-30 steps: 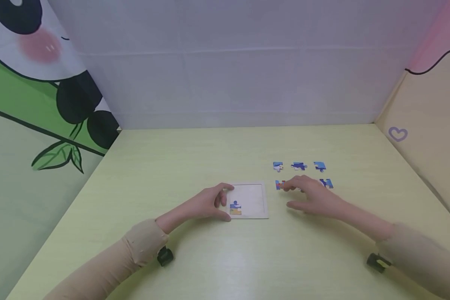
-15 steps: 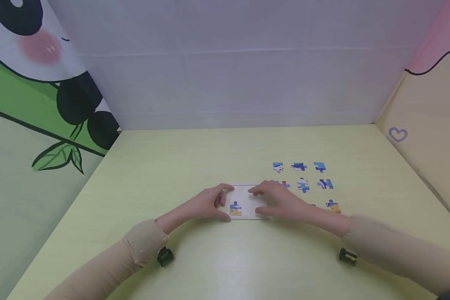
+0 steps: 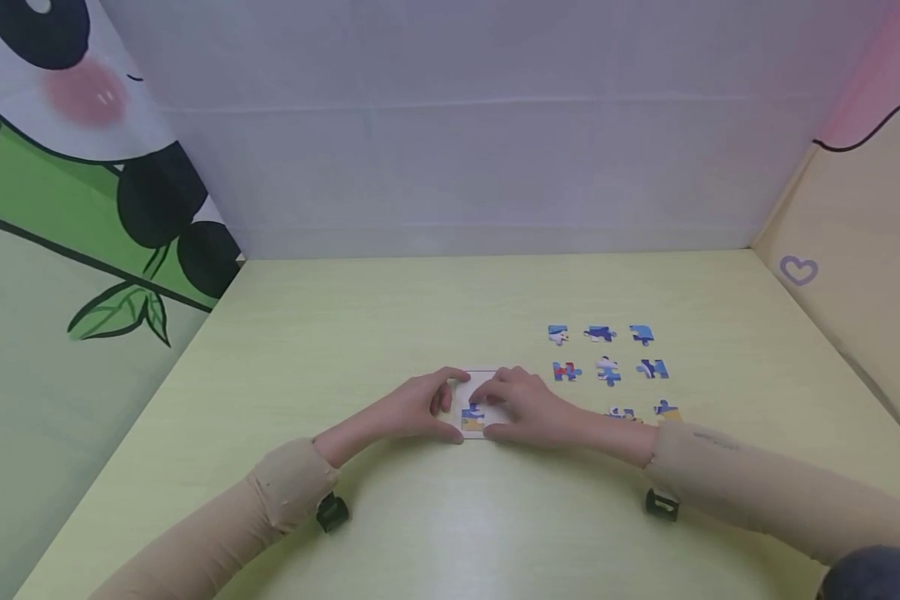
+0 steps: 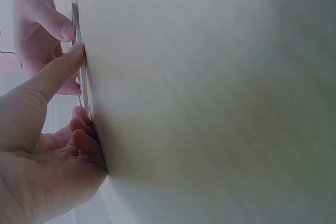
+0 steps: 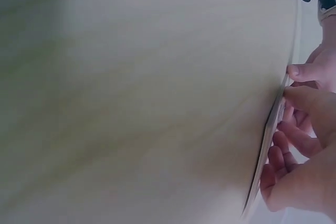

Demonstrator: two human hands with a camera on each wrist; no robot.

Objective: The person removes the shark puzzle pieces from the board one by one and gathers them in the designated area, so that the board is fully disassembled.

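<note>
A shallow white puzzle tray (image 3: 459,425) lies on the table in front of me. At its near left corner is a blue-and-yellow puzzle piece (image 3: 472,422), partly covered in the head view. My left hand (image 3: 412,408) grips the tray's left side, index finger at the far edge and thumb at the near edge. In the left wrist view that thumb (image 4: 73,56) shows against the tray's edge. My right hand (image 3: 528,411) reaches over the tray from the right, its bent index finger and thumb around the piece. In the right wrist view both hands' fingertips lie close together at the tray.
Several loose puzzle pieces lie in rows to the right of the tray, among them a red-and-blue piece (image 3: 566,372) and a blue piece (image 3: 642,334). My right forearm partly covers the nearest row. A pale fabric wall (image 3: 450,183) stands behind the table.
My right hand has moved left from beside the loose pieces to the piece in the tray, with thumb and index finger coming closer together. My left hand has stayed at the tray.
</note>
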